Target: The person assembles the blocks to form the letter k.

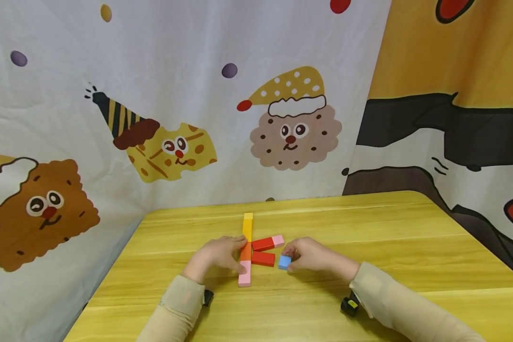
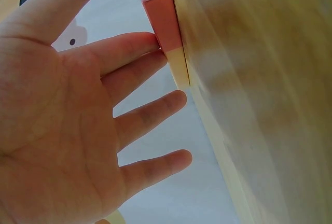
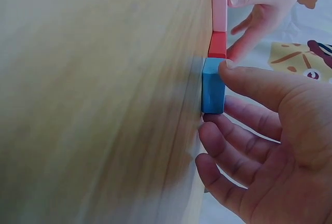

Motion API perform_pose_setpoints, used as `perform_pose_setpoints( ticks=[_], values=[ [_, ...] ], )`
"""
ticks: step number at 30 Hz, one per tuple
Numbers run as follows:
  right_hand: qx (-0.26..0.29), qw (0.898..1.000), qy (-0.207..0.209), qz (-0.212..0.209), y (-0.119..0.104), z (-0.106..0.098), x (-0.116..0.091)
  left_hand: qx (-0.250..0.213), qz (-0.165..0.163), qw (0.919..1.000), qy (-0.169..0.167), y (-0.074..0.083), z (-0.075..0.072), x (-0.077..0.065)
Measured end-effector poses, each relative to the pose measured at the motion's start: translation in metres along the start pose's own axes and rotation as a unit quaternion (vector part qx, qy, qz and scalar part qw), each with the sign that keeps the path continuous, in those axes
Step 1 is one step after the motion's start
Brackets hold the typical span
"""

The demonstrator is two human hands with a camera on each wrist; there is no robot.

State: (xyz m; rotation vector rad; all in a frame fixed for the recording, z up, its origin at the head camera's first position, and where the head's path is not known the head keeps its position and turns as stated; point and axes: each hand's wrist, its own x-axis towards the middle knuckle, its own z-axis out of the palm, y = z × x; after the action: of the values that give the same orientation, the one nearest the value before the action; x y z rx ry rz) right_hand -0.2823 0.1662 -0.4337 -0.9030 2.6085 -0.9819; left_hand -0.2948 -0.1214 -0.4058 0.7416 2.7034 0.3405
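Observation:
A straight row of blocks lies on the table: a yellow block (image 1: 247, 230), an orange block (image 1: 245, 254) and a pink block (image 1: 244, 279) at the near end. My left hand (image 1: 218, 255) touches this row from the left; its fingers are extended in the left wrist view, fingertips at the orange block. Right of the row, a red block (image 1: 262, 244) tipped by a small pink block (image 1: 278, 241) slants away. Below it lies another red block (image 1: 263, 259). My right hand (image 1: 311, 256) pinches a blue block (image 3: 213, 86) between thumb and fingers, just right of that red block.
The yellow wood-grain table (image 1: 367, 228) extends on both sides of the blocks. Behind its far edge hangs a white curtain (image 1: 188, 57) with cartoon figures. Dark wrist devices (image 1: 349, 305) sit under both sleeves.

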Motion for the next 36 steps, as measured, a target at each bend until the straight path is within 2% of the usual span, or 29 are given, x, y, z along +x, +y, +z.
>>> perform_pose_setpoints(
  ticks=[36],
  values=[
    [-0.025,1.000,-0.005,0.001,-0.0067,0.0030,0.0101,-0.001,-0.002,1.0000,-0.001,0.0024,-0.0011,-0.0021]
  ],
)
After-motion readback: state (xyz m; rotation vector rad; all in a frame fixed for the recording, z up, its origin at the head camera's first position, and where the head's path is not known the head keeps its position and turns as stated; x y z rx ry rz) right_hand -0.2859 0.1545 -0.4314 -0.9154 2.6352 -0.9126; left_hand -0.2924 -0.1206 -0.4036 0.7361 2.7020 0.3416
